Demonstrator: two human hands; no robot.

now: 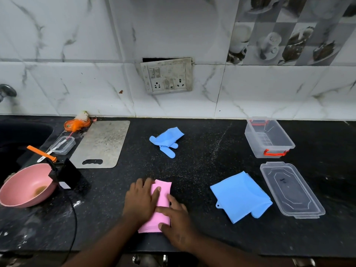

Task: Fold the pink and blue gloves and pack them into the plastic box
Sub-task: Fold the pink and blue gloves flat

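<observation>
Your left hand (141,201) and right hand (178,223) press flat on the folded pink glove (163,195), well left of the plastic box (255,148); let go and it may spring open.

Both hands are in view, low in the centre of the frame.

Left hand (141,199): palm down, fingers straight and close together, pointing toward the upper right. The fingertips (158,189) lie on the left part of the folded pink glove (164,195).

Right hand (177,222): palm down, fingers extended toward the upper left, resting flat across the glove's lower right part, with the thumb at its near edge.

The two hands sit just beside each other, fingers almost meeting. Both forearms are bare. The left enters from the bottom edge left of centre, the right from the lower right corner.
</observation>
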